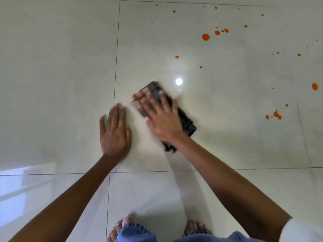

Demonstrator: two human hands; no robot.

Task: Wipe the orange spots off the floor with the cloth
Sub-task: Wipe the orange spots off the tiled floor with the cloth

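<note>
- My left hand (114, 132) flat on the floor (57, 70), holding nothing.
- My right hand (161, 117) spread flat, pressing the dark cloth (187, 124) down; blurred.
- Tile near the cloth looks clean.
- Orange spots (205, 37) far and right remain; most work left, I'd judge.

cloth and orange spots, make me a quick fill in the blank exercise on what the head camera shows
1. The right hand presses flat on a dark ____.
2. The left hand rests palm down on the bare ____, apart from the cloth.
3. The spots still on the tiles are ____ in colour.
4. Most spots lie on the person's ____ side of the cloth.

Missing words: cloth; floor; orange; right
</note>
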